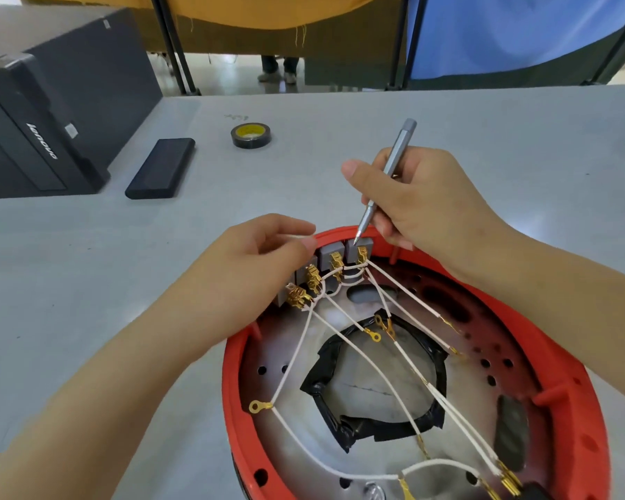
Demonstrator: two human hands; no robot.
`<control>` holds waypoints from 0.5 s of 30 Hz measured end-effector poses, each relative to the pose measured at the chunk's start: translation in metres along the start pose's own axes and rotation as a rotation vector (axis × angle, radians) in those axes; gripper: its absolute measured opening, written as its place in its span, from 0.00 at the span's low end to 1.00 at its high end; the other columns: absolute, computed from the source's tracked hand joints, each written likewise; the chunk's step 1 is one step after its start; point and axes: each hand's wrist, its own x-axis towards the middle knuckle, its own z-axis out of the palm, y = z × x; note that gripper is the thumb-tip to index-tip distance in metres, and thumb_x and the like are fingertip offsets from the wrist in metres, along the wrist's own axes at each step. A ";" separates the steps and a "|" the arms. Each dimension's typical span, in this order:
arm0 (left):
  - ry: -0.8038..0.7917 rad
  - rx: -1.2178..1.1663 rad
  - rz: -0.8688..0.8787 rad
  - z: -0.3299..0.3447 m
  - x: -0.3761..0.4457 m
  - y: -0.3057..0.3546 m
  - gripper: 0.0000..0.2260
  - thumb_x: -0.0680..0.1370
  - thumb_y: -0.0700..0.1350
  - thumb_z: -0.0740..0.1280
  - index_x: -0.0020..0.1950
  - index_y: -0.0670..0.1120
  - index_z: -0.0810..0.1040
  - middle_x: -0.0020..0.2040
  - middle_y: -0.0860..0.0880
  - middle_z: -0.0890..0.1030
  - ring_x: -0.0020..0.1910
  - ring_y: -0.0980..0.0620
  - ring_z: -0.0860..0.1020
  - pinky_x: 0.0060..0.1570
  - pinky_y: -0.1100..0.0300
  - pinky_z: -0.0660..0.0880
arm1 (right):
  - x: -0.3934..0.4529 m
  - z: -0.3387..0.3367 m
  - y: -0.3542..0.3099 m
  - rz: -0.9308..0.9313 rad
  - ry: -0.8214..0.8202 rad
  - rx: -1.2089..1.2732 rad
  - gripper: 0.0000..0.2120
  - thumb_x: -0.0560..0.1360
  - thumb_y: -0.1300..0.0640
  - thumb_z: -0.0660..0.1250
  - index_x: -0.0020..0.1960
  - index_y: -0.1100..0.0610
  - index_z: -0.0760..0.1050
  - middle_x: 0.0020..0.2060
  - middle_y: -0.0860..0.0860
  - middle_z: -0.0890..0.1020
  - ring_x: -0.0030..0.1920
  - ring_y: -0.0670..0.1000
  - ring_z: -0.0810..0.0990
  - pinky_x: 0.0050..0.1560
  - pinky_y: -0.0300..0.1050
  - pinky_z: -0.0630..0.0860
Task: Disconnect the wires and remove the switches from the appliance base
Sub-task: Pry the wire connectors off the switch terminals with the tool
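Screwdriver [383,185] tip meets switches [358,251] at base [589,409] rim.

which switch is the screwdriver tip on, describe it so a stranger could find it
Start at the red appliance base and find the row of grey switches on its far rim. It is the rightmost switch, the only one touched by the grey screwdriver tip.

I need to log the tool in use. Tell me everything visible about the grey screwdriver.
The grey screwdriver is slim and pen-like, with a matte metallic-looking faceted handle tapering to a fine tip. The right hand holds it pen-style, tilted, top end up and away. Its tip rests on the rightmost grey switch at the red base's rim.
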 end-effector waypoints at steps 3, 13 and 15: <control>-0.047 0.083 0.044 0.001 0.012 0.008 0.09 0.79 0.53 0.62 0.55 0.61 0.79 0.51 0.58 0.82 0.48 0.59 0.80 0.50 0.71 0.73 | 0.001 0.000 0.000 -0.034 -0.019 -0.052 0.18 0.76 0.51 0.69 0.33 0.59 0.68 0.19 0.50 0.70 0.17 0.45 0.64 0.20 0.34 0.63; -0.182 0.114 0.147 0.009 0.020 0.012 0.13 0.82 0.53 0.57 0.52 0.60 0.81 0.48 0.46 0.85 0.51 0.40 0.81 0.55 0.43 0.76 | 0.006 0.007 0.004 -0.187 -0.030 -0.262 0.17 0.76 0.58 0.66 0.30 0.57 0.68 0.17 0.46 0.73 0.20 0.43 0.73 0.26 0.28 0.67; -0.174 0.093 0.158 0.010 0.019 0.011 0.13 0.82 0.53 0.57 0.51 0.62 0.81 0.49 0.43 0.84 0.52 0.37 0.80 0.55 0.37 0.75 | 0.003 0.008 0.007 -0.243 -0.009 -0.273 0.18 0.77 0.59 0.66 0.29 0.56 0.67 0.16 0.45 0.71 0.20 0.42 0.73 0.27 0.28 0.67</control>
